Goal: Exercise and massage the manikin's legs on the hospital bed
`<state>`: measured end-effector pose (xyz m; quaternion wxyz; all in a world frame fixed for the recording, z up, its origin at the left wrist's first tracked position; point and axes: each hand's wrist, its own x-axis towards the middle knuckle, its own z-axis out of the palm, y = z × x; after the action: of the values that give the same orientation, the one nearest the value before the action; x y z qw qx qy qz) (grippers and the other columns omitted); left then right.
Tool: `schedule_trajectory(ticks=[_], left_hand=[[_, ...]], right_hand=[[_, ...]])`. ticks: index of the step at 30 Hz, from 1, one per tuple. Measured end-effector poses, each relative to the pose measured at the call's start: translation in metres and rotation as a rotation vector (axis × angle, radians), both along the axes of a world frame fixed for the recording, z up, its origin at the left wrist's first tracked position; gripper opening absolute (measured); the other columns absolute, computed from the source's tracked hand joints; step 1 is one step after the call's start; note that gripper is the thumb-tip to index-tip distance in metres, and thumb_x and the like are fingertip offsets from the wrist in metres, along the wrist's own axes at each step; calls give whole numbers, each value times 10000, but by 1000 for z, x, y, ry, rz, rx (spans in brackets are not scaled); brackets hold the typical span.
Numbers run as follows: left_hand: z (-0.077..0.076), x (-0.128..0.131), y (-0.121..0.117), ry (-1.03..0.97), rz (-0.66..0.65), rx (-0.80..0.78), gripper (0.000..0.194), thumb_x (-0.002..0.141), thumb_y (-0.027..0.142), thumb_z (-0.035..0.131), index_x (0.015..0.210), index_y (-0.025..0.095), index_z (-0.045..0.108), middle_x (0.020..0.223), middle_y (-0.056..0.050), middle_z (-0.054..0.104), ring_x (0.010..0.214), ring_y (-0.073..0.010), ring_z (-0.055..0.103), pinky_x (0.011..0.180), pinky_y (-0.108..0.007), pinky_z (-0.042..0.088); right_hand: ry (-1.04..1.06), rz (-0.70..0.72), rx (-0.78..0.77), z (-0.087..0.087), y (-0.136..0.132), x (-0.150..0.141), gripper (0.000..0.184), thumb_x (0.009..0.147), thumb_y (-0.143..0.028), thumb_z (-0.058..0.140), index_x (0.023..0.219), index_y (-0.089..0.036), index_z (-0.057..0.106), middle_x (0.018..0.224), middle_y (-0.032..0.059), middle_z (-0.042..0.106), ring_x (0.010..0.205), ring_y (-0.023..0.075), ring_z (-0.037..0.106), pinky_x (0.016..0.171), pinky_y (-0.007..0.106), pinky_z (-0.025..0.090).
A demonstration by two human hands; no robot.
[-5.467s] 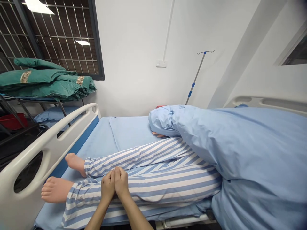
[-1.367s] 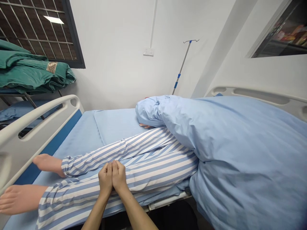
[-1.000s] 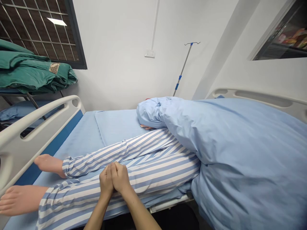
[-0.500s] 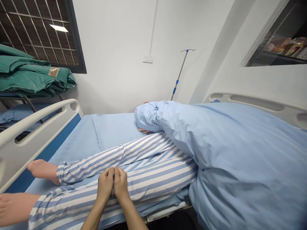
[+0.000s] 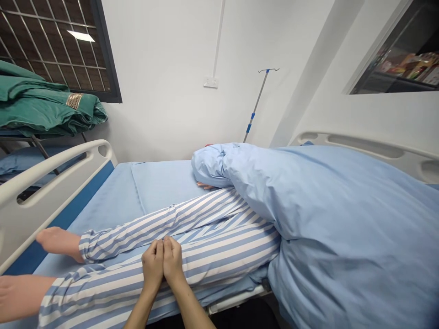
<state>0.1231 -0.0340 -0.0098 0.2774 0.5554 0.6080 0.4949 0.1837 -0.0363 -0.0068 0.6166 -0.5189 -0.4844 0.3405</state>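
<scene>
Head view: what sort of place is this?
Likely a hospital ward or nursing-practice room: bed with moulded end board, hooked drip pole behind it, and striped trousers like patient wear.

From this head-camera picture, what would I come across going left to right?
Green bundle, left hand, right hand, wall socket, hooked pole, then the dark window at far right.

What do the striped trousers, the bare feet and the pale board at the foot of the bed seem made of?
The striped trousers look like matte woven cloth, perhaps cotton: they crease and bunch in soft folds. The bare feet could be soft plastic or rubber, given their smooth, even-toned surface. The pale board is probably moulded plastic: rounded edges, slight sheen.
</scene>
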Motion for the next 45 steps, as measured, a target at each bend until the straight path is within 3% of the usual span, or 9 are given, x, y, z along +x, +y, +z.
schedule_trajectory(ticks=[5,8,15,20,28,33,39,42,45], left_hand=[[-1,0,-1,-22,-16,-16,368,810,439,407,530,202,375,453,46,400,480,-103,363,486,-218,299],[-2,1,-3,-14,-29,-23,382,813,441,407,519,202,359,443,48,390,471,-101,349,482,-220,287],[0,6,-6,69,-74,2,357,805,410,416,521,200,365,451,55,355,486,-97,353,514,-223,287],[2,5,-4,66,-94,-14,360,794,424,421,521,202,349,464,55,334,501,-102,353,527,-227,285],[34,27,-3,-129,-95,-4,375,769,458,437,513,211,317,480,52,312,500,-105,323,494,-228,292],[18,36,-10,-49,-34,-7,359,777,431,415,505,208,346,448,46,360,478,-105,350,495,-233,287],[3,32,-9,61,-62,18,363,808,416,380,516,202,363,446,43,385,475,-102,372,516,-233,288],[1,30,-6,64,-70,27,368,816,421,371,521,202,360,453,40,400,482,-104,377,520,-234,287],[-2,29,-6,56,-92,18,365,819,424,366,531,200,381,464,35,423,493,-106,380,522,-235,285]], right_hand=[[-333,-21,6,20,-6,11,352,902,-320,340,586,-191,426,522,-15,461,504,112,394,511,255,231],[-448,0,56,23,-9,19,342,906,-318,346,615,-193,474,518,-18,459,496,112,392,512,263,212],[-221,-41,-36,-5,-5,24,388,912,-372,322,580,-191,406,517,-36,400,514,106,370,513,234,271],[-123,-36,-34,-4,-2,28,394,907,-397,324,576,-191,380,532,-41,396,532,102,363,516,224,290],[-44,-26,-5,-3,-1,29,401,898,-424,313,588,-189,409,555,-28,419,547,113,381,529,230,327],[41,-34,-34,-3,-2,32,372,883,-433,346,594,-200,365,562,-38,393,555,110,367,543,232,338],[71,-43,-57,-6,2,33,384,875,-458,350,585,-207,324,545,-49,345,542,107,343,536,234,330],[-43,-50,-59,3,0,36,394,891,-435,323,573,-203,332,530,-42,366,525,106,353,519,235,299],[-324,-38,2,23,-7,43,381,912,-366,315,578,-193,373,499,-40,375,484,100,351,501,242,232]])
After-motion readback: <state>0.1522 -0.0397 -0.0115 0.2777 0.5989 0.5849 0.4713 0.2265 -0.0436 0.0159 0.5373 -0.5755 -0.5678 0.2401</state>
